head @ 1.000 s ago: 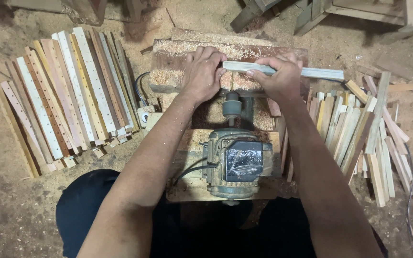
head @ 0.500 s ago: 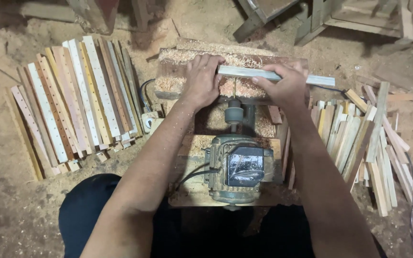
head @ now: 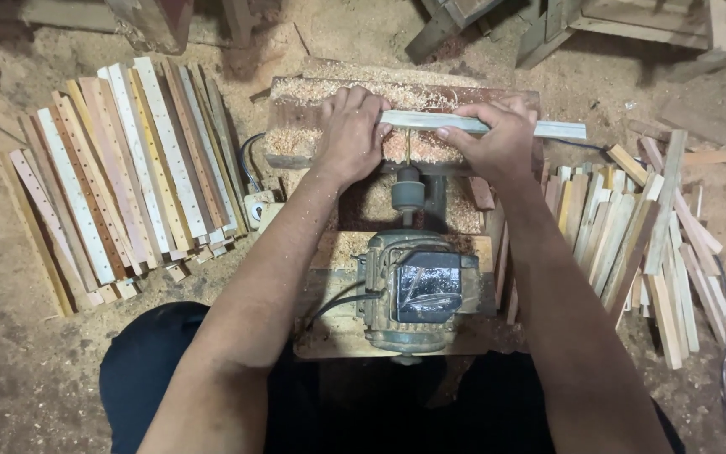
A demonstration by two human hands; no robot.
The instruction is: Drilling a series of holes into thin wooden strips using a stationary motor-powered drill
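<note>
Both hands grasp a pale wooden slat (head: 464, 124) crosswise at the drill bit (head: 407, 151): left hand (head: 351, 130) clenched on one end, right hand (head: 497, 139) mid-length. Electric motor (head: 418, 290) below.

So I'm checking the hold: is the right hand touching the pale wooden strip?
Touching. The head view shows the right hand with its fingers wrapped over the pale wooden strip, no gap between them.
</note>
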